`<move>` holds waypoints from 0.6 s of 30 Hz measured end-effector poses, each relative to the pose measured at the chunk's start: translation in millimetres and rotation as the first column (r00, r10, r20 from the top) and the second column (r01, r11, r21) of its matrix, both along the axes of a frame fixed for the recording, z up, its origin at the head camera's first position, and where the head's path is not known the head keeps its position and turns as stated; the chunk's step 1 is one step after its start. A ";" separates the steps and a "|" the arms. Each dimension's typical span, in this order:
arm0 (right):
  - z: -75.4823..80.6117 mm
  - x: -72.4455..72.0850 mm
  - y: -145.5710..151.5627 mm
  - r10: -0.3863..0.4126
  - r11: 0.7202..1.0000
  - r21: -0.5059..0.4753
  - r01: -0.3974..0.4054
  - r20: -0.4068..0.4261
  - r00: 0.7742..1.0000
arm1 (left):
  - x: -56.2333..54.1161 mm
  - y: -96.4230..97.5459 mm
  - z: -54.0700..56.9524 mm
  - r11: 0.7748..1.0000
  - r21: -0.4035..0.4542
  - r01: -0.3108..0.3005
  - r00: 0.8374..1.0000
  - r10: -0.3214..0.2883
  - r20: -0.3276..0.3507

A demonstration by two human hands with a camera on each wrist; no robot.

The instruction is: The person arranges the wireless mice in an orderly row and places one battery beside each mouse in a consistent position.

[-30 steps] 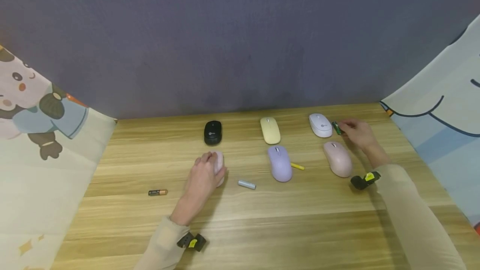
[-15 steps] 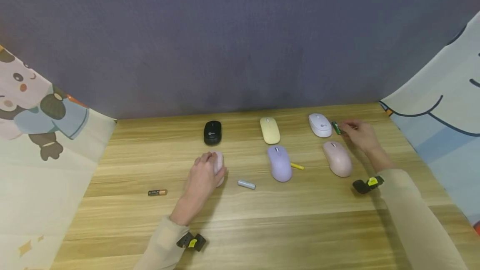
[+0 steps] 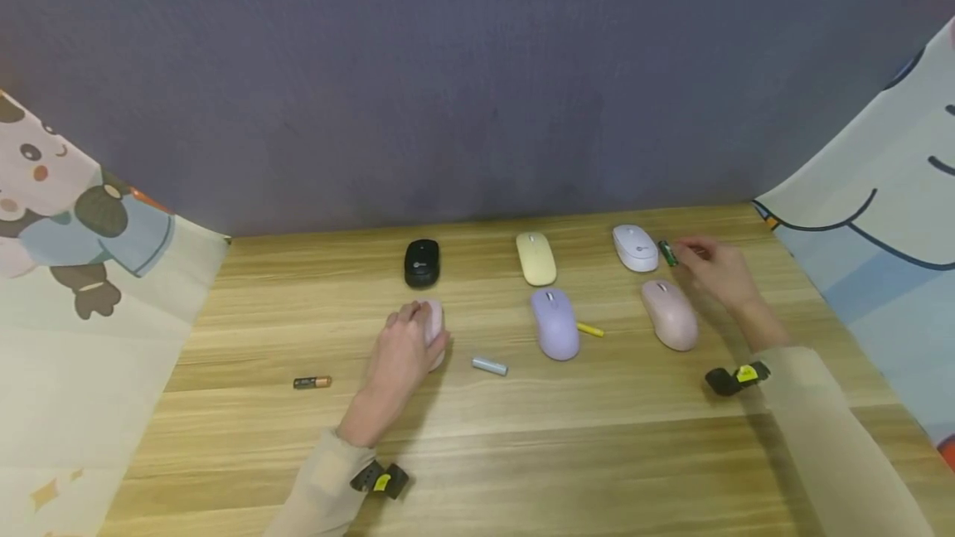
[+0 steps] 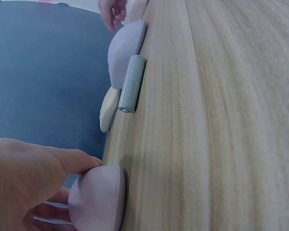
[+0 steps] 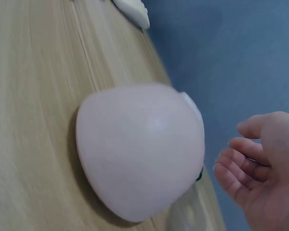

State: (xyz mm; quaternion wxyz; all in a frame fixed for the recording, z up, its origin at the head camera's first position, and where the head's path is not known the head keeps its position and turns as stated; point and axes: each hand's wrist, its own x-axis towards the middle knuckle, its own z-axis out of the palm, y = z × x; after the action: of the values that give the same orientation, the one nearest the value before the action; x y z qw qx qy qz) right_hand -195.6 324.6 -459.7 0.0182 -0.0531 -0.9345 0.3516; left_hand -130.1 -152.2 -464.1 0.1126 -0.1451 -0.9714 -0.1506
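Observation:
My left hand (image 3: 400,348) grips a pale pink computer mouse (image 3: 436,330) on the wooden table. In the left wrist view, thumb and fingers lie on opposite sides of that pink mouse (image 4: 100,199). At the far right, my right hand (image 3: 719,272) hovers beside a small green battery (image 3: 668,253). Its fingers are loosely curled, and nothing shows between them in the right wrist view, where the hand (image 5: 260,168) is apart from a larger pink mouse (image 5: 139,149). This mouse hides most of the green battery there. A white mouse (image 3: 636,248) lies just left of the battery.
Toward the back are a black mouse (image 3: 422,263) and a yellow mouse (image 3: 536,258). A purple mouse (image 3: 555,324) has a yellow battery (image 3: 590,330) at its right side. A grey battery (image 3: 489,366) lies mid-table, a black-and-copper battery (image 3: 312,383) at left. A dark panel (image 3: 477,81) stands behind.
My right wrist and forearm have shifted slightly toward me and to the right, while the fingertips stay by the green battery. The left hand keeps its grip on the pink mouse.

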 end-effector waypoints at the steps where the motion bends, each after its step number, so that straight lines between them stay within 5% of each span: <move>1: 1.7 1.0 -2.1 0.007 1.000 -0.001 -0.007 -0.003 1.000 | -0.2 -0.1 -0.3 1.000 0.000 0.000 1.000 0.000 0.001; 18: 13.4 12.6 -40.3 0.150 0.988 -0.015 -0.154 -0.173 0.973 | -3.7 -0.6 -6.4 1.000 0.009 0.015 1.000 -0.015 -0.018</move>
State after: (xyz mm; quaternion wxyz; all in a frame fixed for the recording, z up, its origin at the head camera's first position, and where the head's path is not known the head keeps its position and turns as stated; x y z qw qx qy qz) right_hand -183.0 284.3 -446.3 0.0708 0.0488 -0.9256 0.3686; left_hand -133.8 -152.8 -470.4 0.1210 -0.1533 -0.9685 -0.1547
